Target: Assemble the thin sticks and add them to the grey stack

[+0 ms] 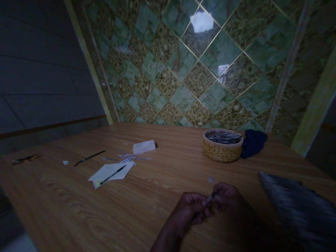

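Note:
Near the front of the table, my left hand (193, 206) pinches the pale barrel of a slim pen (209, 200). My right hand (228, 196) closes its fingertips around the pen's dark end, so the two hands nearly meet. Much of the pen is hidden by the fingers, and the dim light blurs its details. Just beyond the hands lies a small clear scrap (210, 179). To the right, a row of dark, thin pens (296, 206) lies side by side, smeared by blur.
A woven basket (222, 153) full of thin pens stands beyond my hands, beside a dark blue cloth (253, 142). Leftward lie white papers (112, 171) with a black pen (113, 174), a small white box (144, 146), clear strips (131, 155), a black stick (89, 158) and an orange-and-black tool (26, 159).

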